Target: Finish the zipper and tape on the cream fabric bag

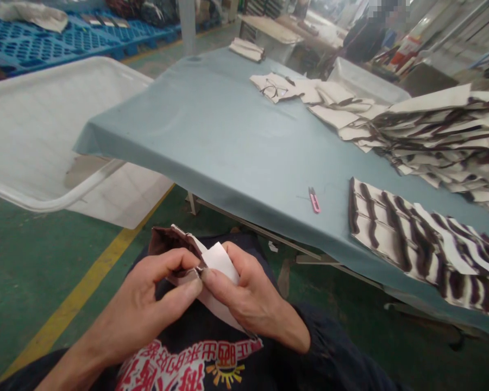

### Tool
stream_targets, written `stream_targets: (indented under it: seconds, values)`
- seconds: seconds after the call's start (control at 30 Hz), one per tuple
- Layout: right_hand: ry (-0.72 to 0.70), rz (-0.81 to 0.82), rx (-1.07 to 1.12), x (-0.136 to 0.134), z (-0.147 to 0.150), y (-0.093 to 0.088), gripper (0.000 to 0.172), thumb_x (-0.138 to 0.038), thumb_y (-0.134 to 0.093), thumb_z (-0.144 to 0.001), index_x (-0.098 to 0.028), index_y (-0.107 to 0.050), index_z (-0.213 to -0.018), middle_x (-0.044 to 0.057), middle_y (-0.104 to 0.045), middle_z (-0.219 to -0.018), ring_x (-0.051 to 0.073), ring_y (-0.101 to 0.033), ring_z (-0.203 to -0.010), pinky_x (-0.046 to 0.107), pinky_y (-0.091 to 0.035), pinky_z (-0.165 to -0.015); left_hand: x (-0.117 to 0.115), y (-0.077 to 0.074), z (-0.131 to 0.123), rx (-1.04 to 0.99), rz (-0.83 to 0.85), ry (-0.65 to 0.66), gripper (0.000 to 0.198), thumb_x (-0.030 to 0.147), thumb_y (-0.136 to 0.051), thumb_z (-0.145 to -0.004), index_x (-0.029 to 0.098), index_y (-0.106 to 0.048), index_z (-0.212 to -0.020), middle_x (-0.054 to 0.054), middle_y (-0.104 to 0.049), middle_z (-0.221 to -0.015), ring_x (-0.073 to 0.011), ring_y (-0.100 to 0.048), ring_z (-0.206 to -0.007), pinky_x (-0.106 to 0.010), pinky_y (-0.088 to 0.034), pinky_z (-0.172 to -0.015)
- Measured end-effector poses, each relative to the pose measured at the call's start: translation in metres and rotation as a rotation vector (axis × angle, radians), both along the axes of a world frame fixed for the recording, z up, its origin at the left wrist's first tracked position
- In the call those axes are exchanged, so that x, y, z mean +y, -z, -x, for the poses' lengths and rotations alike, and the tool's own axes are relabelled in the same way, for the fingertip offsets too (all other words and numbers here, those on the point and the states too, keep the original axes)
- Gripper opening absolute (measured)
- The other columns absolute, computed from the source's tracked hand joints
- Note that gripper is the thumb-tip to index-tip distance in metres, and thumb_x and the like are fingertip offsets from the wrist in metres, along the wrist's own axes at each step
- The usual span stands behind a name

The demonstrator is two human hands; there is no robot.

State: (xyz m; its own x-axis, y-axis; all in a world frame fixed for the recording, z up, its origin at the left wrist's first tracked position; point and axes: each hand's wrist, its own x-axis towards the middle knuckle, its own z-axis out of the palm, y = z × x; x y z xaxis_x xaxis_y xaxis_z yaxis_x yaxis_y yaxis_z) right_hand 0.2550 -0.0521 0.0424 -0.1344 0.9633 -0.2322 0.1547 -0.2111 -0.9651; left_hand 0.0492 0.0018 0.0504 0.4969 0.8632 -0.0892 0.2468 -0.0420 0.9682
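A white-and-brown fabric piece (pixel 175 239) is held over my lap, above a dark apron with red lettering. My left hand (pixel 146 298) pinches its edge between thumb and forefinger. Close against it, my right hand (pixel 248 293) grips the same piece, with a folded white flap (pixel 220 259) standing up between its fingers. The two thumbs almost meet at the seam. My palms and fingers hide much of the piece. Pink thread snips (pixel 314 201) lie on the table, apart from both hands.
The blue-grey covered table (pixel 212 136) slants across the view. Rows of striped fabric pieces (pixel 383 222) lie at its right, a large heap (pixel 440 130) behind them, and eyeglasses (pixel 274 88) farther back. A white bin (pixel 57 203) stands left. Blue pallets (pixel 85 41) and a person (pixel 367 35) are beyond.
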Motion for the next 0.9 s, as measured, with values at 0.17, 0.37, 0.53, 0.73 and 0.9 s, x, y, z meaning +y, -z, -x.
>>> stream_targets:
  seconds: [0.17,0.37,0.53,0.73,0.9]
  values:
    - [0.054,0.036,0.073,-0.004,0.010,0.009,0.035,-0.055,-0.078,-0.103,-0.024,-0.061,-0.101,-0.001,-0.072,-0.090,0.016,-0.058,-0.076,0.030,-0.044,-0.068,0.002,0.002,-0.006,-0.007,-0.024,-0.020,0.033,0.043,-0.078,-0.093,0.024,-0.075,-0.067,0.002,-0.068,-0.061,-0.0149,-0.060,-0.052,-0.020,-0.047,-0.047]
    - [0.057,0.043,0.093,-0.005,0.010,0.012,0.037,-0.058,-0.078,-0.103,-0.024,-0.063,-0.102,-0.001,-0.071,-0.090,0.016,-0.057,-0.074,0.030,-0.042,-0.066,0.001,0.016,0.006,-0.006,-0.077,0.021,0.030,0.039,-0.073,-0.101,0.025,-0.079,-0.075,0.002,-0.072,-0.067,-0.0162,-0.064,-0.058,-0.022,-0.049,-0.053]
    - [0.089,0.042,0.025,-0.003,0.016,0.011,0.036,-0.058,-0.076,-0.102,-0.025,-0.063,-0.100,-0.001,-0.074,-0.086,0.016,-0.060,-0.072,0.030,-0.042,-0.065,-0.002,0.018,0.002,0.062,-0.149,-0.034,0.033,0.037,-0.065,-0.102,0.025,-0.072,-0.072,0.003,-0.067,-0.064,-0.0172,-0.060,-0.057,-0.027,-0.047,-0.055]
    - [0.164,0.008,-0.038,-0.002,0.021,0.021,0.029,-0.052,-0.073,-0.100,-0.025,-0.063,-0.099,-0.001,-0.073,-0.082,0.017,-0.061,-0.070,0.030,-0.043,-0.065,-0.011,0.013,-0.017,0.141,-0.245,-0.196,0.038,0.039,-0.056,-0.102,0.026,-0.058,-0.066,0.005,-0.053,-0.057,-0.0149,-0.050,-0.050,-0.027,-0.038,-0.049]
    - [0.164,0.005,-0.036,-0.003,0.022,0.026,0.031,-0.053,-0.078,-0.101,-0.025,-0.063,-0.098,-0.001,-0.073,-0.083,0.017,-0.061,-0.071,0.030,-0.045,-0.065,-0.016,0.025,-0.018,0.089,-0.075,-0.253,0.044,0.049,-0.063,-0.101,0.027,-0.048,-0.066,0.006,-0.044,-0.059,-0.0144,-0.042,-0.053,-0.026,-0.034,-0.050]
